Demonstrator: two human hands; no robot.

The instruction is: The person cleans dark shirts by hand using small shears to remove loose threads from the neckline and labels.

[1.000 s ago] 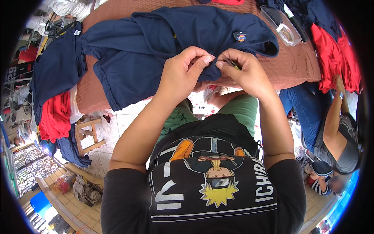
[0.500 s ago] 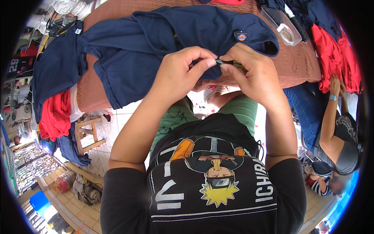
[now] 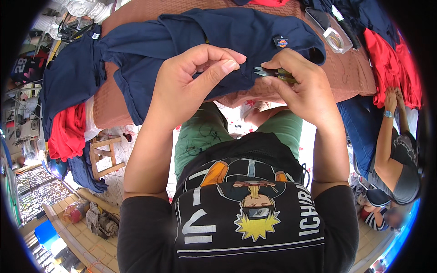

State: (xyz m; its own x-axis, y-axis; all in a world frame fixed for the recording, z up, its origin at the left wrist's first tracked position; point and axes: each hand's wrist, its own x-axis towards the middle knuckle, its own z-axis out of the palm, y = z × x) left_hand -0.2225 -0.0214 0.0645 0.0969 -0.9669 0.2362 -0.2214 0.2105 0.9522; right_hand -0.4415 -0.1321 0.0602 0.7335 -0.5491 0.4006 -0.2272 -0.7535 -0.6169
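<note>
Navy-blue fabric garment point(image 3: 150, 59): spread in folds across a table draped in textured brown cloth point(image 3: 348, 73), just beyond both hands. Sewn near its right end, a small dark rectangular label point(image 3: 282, 42) with a rounded, multicoloured emblem and lettering. In the right hand point(image 3: 300, 79), gripped between thumb and fingers, small metal thread snips with dark and yellowish handles point(image 3: 273, 73), points parted and aimed left. On the left hand point(image 3: 193, 79), thumb and forefinger pinched narrowly near the blades, not touching them; cannot tell whether any thread lies between. Below, a black T-shirt point(image 3: 282, 248) with bold white lettering and a yellow-haired cartoon figure. At far left, dark cloth point(image 3: 22, 68) bearing pale numerals.
</note>
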